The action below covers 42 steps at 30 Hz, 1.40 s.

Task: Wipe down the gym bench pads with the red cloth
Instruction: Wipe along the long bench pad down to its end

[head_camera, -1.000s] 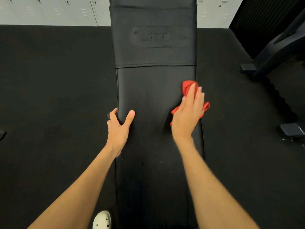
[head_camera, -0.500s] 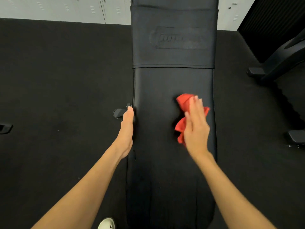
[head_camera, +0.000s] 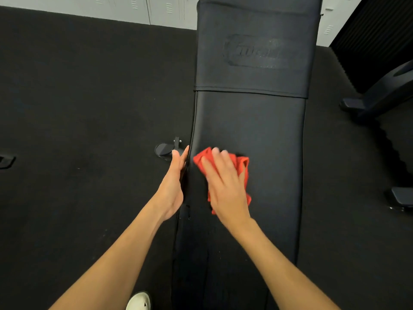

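A long black gym bench pad (head_camera: 268,135) runs straight away from me, with a second pad (head_camera: 254,30) bearing an embossed logo beyond a seam. The red cloth (head_camera: 242,168) lies crumpled on the near pad, close to its left side. My right hand (head_camera: 225,186) presses flat on the cloth with straight fingers, blurred by motion. My left hand (head_camera: 174,182) rests against the pad's left edge, fingers straight along the side.
Black rubber flooring (head_camera: 89,108) surrounds the bench. A bench foot (head_camera: 164,149) sticks out left of the pad. Dark machine legs (head_camera: 380,99) stand at the right, pale lockers (head_camera: 138,7) along the far wall. A white shoe (head_camera: 138,302) shows at the bottom.
My right hand has slid the red cloth from the pad's right edge across to its left side. My left hand let go of its grip and now lies flat along the edge.
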Tool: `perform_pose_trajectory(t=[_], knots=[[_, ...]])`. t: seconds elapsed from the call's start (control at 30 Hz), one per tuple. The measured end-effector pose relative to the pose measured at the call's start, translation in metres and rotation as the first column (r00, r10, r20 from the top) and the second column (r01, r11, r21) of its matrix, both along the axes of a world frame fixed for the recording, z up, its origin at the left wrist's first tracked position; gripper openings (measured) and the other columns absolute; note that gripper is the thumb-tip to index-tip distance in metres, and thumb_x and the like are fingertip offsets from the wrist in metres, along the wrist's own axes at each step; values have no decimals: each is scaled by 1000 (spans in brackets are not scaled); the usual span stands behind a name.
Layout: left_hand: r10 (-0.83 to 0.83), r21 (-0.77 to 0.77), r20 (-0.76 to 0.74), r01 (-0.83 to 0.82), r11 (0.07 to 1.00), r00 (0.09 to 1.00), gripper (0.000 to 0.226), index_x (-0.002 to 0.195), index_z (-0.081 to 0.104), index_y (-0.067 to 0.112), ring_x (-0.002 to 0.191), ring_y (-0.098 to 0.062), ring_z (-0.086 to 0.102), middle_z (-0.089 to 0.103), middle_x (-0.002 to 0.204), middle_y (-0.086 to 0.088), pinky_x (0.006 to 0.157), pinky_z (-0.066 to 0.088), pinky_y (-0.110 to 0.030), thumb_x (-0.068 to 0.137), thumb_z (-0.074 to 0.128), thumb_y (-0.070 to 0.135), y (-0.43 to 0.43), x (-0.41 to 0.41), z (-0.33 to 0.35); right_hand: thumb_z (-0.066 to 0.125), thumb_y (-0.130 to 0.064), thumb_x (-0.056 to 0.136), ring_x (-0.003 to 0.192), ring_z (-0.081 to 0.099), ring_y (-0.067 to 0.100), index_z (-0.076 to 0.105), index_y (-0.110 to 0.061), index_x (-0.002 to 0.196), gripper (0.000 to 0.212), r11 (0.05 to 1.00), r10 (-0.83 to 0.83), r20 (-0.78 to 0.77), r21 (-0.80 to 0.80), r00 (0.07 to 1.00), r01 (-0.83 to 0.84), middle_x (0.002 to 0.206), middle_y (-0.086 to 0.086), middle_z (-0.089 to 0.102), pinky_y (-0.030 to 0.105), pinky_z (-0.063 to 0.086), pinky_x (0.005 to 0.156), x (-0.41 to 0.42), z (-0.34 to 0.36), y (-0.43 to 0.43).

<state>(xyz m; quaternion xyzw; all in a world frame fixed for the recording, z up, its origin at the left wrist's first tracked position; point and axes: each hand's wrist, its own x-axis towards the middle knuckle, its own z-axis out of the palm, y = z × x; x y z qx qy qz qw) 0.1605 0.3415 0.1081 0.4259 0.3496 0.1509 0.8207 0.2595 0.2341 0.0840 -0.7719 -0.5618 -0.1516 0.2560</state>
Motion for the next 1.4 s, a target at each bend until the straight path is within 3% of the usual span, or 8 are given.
perform_pose_trajectory(t=[0.1, 0.23, 0.53, 0.63, 0.73, 0.93, 1.17, 1.4], knots=[[4, 14, -12, -4, 1000, 1000, 62, 151, 41, 31, 115, 2, 63, 61, 138, 9, 83, 55, -17, 101, 22, 63, 1, 0, -3, 74, 6, 65, 138, 36, 30, 52, -8, 136, 76, 957, 251, 94, -170, 963, -233, 147, 13, 44, 57, 22, 113, 10, -1, -15], [13, 9, -7, -13, 1000, 1000, 62, 152, 38, 32, 134, -7, 50, 52, 148, 8, 114, 38, -34, 101, 21, 63, 1, 3, -4, 72, 13, 60, 137, 37, 36, 49, -5, 138, 83, 864, 453, 193, -336, 870, -375, 147, 17, 42, 56, 20, 113, 57, 29, -8], [7, 0, -49, -7, 1000, 999, 52, 144, 45, 45, 120, 1, 54, 58, 127, 24, 89, 50, -23, 100, 25, 65, -1, 2, 0, 45, -6, 99, 144, 24, 35, 43, -4, 142, 43, 990, -103, -93, 88, 990, 112, 152, 17, 33, 58, 18, 114, 79, 85, 69], [-47, -11, -41, 47, 999, 998, 39, 114, 73, 46, 110, -2, 67, 71, 122, 13, 77, 58, -20, 99, 40, 61, -2, -1, 4, 47, -11, 99, 142, 29, 33, 47, -4, 140, 41, 985, -105, -132, 124, 986, 122, 149, 17, 38, 58, 23, 112, 50, 75, 68], [-73, 3, -33, 73, 997, 997, 47, 138, 59, 34, 121, -9, 63, 68, 130, 5, 90, 56, -26, 103, 35, 55, 0, -4, 2, 56, -2, 92, 136, 39, 33, 54, -3, 134, 41, 996, 8, -27, 91, 1000, -6, 143, 17, 47, 60, 28, 109, 30, 55, 51], [-45, 20, -64, 47, 999, 997, 55, 143, 52, 31, 130, -8, 54, 61, 140, 6, 113, 38, -33, 104, 22, 57, -3, -13, -18, 54, 3, 81, 137, 38, 31, 50, -7, 137, 57, 960, 268, 105, -114, 958, -256, 146, 14, 44, 55, 22, 113, -1, -1, -5], [-44, -11, -42, 43, 999, 998, 59, 148, 41, 41, 135, -3, 47, 55, 143, 17, 115, 35, -31, 99, 22, 67, -1, -16, -24, 91, -24, 42, 143, 27, 29, 33, -11, 146, 120, 650, 669, 187, -616, 719, -445, 154, 12, 32, 53, 18, 116, 14, -14, -44], [-66, -73, -32, 63, 995, 997, 55, 145, 39, 52, 128, -1, 47, 57, 130, 27, 97, 44, -28, 96, 24, 73, -11, -31, -41, 44, 0, 96, 142, 26, 37, 42, -2, 142, 46, 998, 59, -35, -33, 998, -60, 150, 21, 34, 59, 22, 113, 79, 77, 44]])
